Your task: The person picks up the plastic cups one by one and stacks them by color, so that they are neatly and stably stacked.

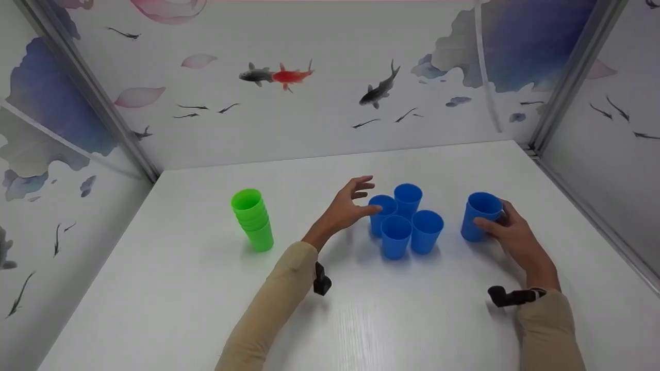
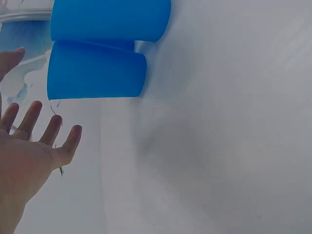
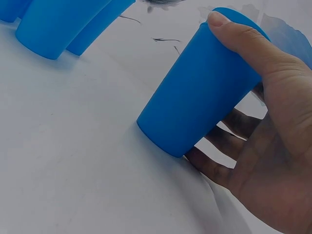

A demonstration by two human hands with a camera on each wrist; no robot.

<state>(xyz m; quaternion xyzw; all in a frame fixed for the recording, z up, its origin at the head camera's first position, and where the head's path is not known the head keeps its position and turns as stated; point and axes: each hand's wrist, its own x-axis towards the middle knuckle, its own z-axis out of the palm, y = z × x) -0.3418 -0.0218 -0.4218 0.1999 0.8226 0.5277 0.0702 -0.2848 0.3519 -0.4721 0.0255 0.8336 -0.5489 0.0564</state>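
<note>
On the right, my right hand (image 1: 508,229) grips a blue cup (image 3: 200,87), thumb on its near side and the other fingers round the far side. It stands upright, apart from the other blue cups. Several blue cups cluster around the table's middle: a front cup (image 1: 396,239), a right cup (image 1: 427,234), a back cup (image 1: 408,196) and a left cup (image 1: 377,224). My left hand (image 1: 348,203) hovers at the cluster's left side with its fingers spread. Its thumb is by the left cup's rim; whether it touches, I cannot tell. In the left wrist view, the left palm (image 2: 24,161) holds nothing.
A stack of nested green cups (image 1: 255,221) stands upright left of my left hand. The white table (image 1: 206,309) meets a back wall (image 1: 335,118) painted with fish, and side panels flank it. A small black camera (image 1: 322,281) sits on the left wrist.
</note>
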